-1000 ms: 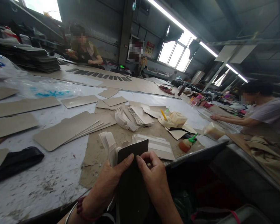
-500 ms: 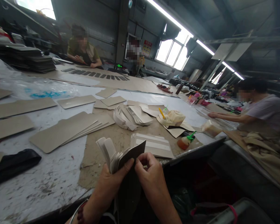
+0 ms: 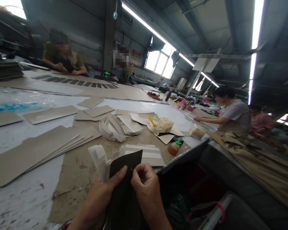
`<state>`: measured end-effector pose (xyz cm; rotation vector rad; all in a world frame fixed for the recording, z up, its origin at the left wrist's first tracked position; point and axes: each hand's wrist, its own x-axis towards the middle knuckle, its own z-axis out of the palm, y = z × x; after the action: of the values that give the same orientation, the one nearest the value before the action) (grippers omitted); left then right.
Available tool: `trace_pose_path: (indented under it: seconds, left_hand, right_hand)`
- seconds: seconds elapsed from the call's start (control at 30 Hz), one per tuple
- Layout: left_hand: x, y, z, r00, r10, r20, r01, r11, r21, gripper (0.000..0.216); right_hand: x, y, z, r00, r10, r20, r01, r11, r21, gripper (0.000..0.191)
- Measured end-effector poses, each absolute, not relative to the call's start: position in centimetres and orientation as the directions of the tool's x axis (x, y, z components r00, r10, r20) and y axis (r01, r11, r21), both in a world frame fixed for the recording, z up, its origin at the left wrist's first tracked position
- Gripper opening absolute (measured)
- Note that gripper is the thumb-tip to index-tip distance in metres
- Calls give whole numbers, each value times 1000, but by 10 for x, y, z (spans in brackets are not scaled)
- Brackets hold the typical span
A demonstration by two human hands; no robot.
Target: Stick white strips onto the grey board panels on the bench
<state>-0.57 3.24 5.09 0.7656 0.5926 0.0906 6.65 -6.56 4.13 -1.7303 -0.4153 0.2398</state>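
Note:
My left hand (image 3: 104, 195) grips a bundle of flat pieces near the table's front edge. Its thumb presses on a dark panel (image 3: 124, 195), held upright on the side toward me. Pale folded pieces (image 3: 98, 159) fan out behind that panel. At the panel's right edge my right hand (image 3: 146, 185) is closed in a pinch; what lies between its fingertips is too small to make out. Just beyond the hands, a beige panel with white strips (image 3: 146, 155) lies on the table.
Beige panels (image 3: 33, 153) overlap at left. A coiled pale strip (image 3: 108, 131) lies mid-table near a tub (image 3: 164, 125) and a green-tipped bottle (image 3: 174, 147). One person (image 3: 232, 111) works at right, another (image 3: 62, 57) at the far left. Draped brown cloth (image 3: 249, 156) hangs at right.
My view has swung to the right, so the table things shift left and another person shows at far right. Both hands keep their hold, the dark panel now turned more toward me.

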Motion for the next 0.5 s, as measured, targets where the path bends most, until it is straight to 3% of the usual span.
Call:
trace_pose_path:
  seconds: [0.17, 0.4, 0.5]
  left_hand:
    - [11, 33, 59, 869, 131, -477, 251, 715, 652, 36]
    - [21, 25, 55, 919, -7, -395, 284, 705, 650, 50]
    - [21, 24, 56, 937, -31, -348, 271, 695, 666, 55]
  right_hand:
    - [72, -96, 59, 921, 378, 94, 139, -94, -986, 22]
    - [92, -160, 64, 950, 199, 241, 291, -281, -914, 36]
    - [103, -166, 66, 942, 304, 140, 196, -161, -967, 43]
